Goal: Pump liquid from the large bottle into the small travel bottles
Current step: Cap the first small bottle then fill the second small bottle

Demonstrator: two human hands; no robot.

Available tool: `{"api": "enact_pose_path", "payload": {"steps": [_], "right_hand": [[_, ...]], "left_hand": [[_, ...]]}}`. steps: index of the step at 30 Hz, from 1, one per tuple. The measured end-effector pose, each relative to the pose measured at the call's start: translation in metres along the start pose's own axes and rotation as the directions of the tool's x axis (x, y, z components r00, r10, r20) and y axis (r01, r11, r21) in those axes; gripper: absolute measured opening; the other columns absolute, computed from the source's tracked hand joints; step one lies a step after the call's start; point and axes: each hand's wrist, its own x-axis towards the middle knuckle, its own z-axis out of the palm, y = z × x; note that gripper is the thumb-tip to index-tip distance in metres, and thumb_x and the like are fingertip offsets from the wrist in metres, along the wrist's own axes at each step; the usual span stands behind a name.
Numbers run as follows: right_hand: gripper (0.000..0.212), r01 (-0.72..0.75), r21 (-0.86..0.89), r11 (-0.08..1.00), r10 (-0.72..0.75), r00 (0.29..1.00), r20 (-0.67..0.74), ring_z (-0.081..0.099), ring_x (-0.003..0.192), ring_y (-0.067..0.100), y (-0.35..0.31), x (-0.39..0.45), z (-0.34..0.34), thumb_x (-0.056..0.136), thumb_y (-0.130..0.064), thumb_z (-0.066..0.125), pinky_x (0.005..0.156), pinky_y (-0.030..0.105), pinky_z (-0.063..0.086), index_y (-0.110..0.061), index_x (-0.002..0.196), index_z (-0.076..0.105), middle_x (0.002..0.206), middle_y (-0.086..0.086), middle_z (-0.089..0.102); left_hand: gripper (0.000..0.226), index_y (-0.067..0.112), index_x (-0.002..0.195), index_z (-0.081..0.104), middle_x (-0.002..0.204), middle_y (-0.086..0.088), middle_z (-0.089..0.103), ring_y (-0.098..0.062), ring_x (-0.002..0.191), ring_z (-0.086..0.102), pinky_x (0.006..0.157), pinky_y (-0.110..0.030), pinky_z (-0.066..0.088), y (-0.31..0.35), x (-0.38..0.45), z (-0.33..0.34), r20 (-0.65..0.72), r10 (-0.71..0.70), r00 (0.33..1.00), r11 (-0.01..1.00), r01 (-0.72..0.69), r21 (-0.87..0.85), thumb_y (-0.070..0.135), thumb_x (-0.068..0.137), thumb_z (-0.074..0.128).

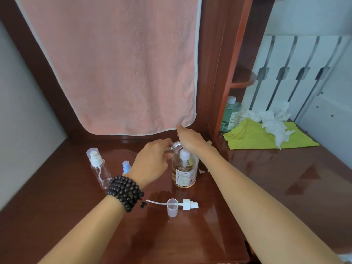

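A large clear bottle (183, 172) of amber liquid with a white pump stands on the dark wooden table (266, 178). My right hand (190, 139) rests on top of its pump head, fingers laid over it. My left hand (152, 162) grips a small clear travel bottle (174, 145), tilted with its open threaded neck at the pump spout. Its removed white pump top (188, 204) and clear cap (172, 206) lie on the table in front. A second travel bottle (98, 166) with pump and cap stands at left; a small blue spray top (126, 167) shows behind my left wrist.
A pink towel (114, 63) hangs behind the bottles. At the right lie a yellow-green cloth (266, 136) and crumpled white tissue (274, 119), with a green-tinted bottle (230, 115) in the shelf corner. Wet patches shine on the table.
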Motion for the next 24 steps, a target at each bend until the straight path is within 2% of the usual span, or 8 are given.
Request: {"api": "enact_pose_path", "payload": {"steps": [2,7,11,15,19,24], "right_hand": [[0.067,-0.034,-0.020,0.999,0.034,0.999,-0.006,0.039,0.144,0.034,0.002,0.006,0.009,0.103,-0.051,0.012,0.115,0.060,0.013,-0.024,0.149,0.053,0.153,0.005,0.052],[0.068,-0.076,-0.044,0.996,0.075,0.997,-0.013,0.040,0.143,0.033,0.004,0.010,0.017,0.102,-0.049,0.012,0.115,0.060,0.014,-0.020,0.146,0.055,0.151,0.007,0.053],[0.078,-0.027,-0.009,1.000,0.027,1.000,0.001,0.040,0.145,0.034,-0.001,0.003,0.003,0.099,-0.063,0.008,0.117,0.062,0.010,-0.022,0.147,0.055,0.152,0.007,0.054],[0.081,-0.004,0.005,1.000,0.004,1.000,0.011,0.039,0.145,0.035,-0.001,0.003,0.002,0.097,-0.066,0.007,0.119,0.063,0.007,-0.023,0.146,0.056,0.152,0.008,0.053],[0.076,-0.050,-0.018,0.999,0.050,0.999,-0.005,0.040,0.144,0.034,0.004,0.011,0.014,0.100,-0.058,0.006,0.119,0.064,0.009,-0.023,0.146,0.056,0.152,0.007,0.053],[0.076,-0.077,-0.039,0.996,0.077,0.997,-0.007,0.038,0.146,0.034,0.005,0.008,0.016,0.102,-0.057,0.006,0.117,0.062,0.008,-0.021,0.146,0.057,0.152,0.009,0.053]], "left_hand": [[0.019,0.017,0.105,0.058,0.097,0.000,0.065,-0.026,0.090,0.061,0.074,-0.048,0.053,-0.001,-0.001,0.005,0.019,-0.004,1.000,1.000,0.003,0.022,0.011,0.088,0.060],[0.020,0.021,0.103,0.057,0.095,0.002,0.065,-0.025,0.088,0.062,0.073,-0.047,0.054,-0.004,-0.004,0.012,0.032,-0.023,0.999,1.000,0.023,0.005,0.009,0.086,0.061],[0.020,0.025,0.103,0.056,0.097,0.005,0.066,-0.023,0.092,0.062,0.076,-0.047,0.054,-0.003,-0.003,0.002,0.015,-0.001,1.000,1.000,0.001,-0.031,0.014,0.088,0.061],[0.024,0.018,0.112,0.059,0.102,0.001,0.066,-0.025,0.094,0.062,0.075,-0.047,0.053,0.001,-0.002,0.000,-0.019,0.003,1.000,1.000,-0.002,0.022,0.013,0.089,0.061],[0.017,0.018,0.100,0.056,0.093,0.000,0.065,-0.026,0.086,0.061,0.071,-0.048,0.053,-0.002,-0.001,0.008,0.028,-0.003,1.000,1.000,0.003,0.022,0.009,0.086,0.060],[0.018,0.024,0.094,0.054,0.092,0.002,0.064,-0.024,0.086,0.061,0.073,-0.047,0.054,-0.003,-0.001,0.008,0.059,-0.017,0.998,1.000,0.017,0.011,0.009,0.086,0.060]]}}
